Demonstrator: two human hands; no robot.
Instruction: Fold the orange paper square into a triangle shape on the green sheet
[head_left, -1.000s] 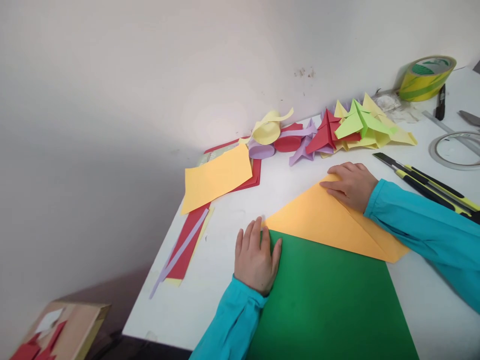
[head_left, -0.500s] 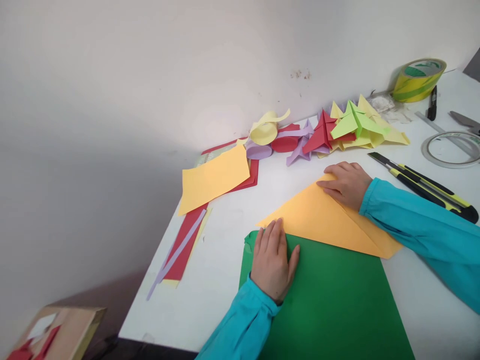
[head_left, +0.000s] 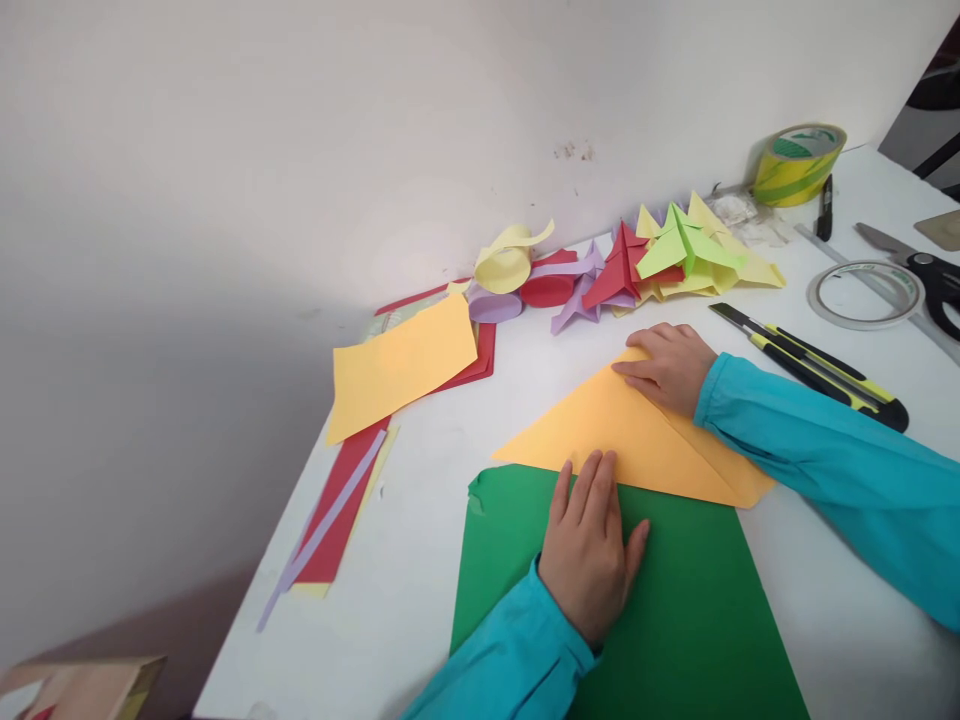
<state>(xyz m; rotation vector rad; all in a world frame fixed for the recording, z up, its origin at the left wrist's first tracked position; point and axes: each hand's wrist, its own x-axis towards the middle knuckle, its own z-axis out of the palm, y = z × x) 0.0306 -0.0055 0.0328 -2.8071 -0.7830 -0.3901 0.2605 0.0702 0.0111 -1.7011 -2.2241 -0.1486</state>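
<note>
My left hand, thumb spread, touches folded orange sheet; right hand atop, pinch unclear; left table edge well apart.

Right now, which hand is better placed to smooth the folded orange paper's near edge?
Probably the left hand: its fingertips lie at that edge of the folded orange paper, while the right hand rests at the paper's far corner.
</note>
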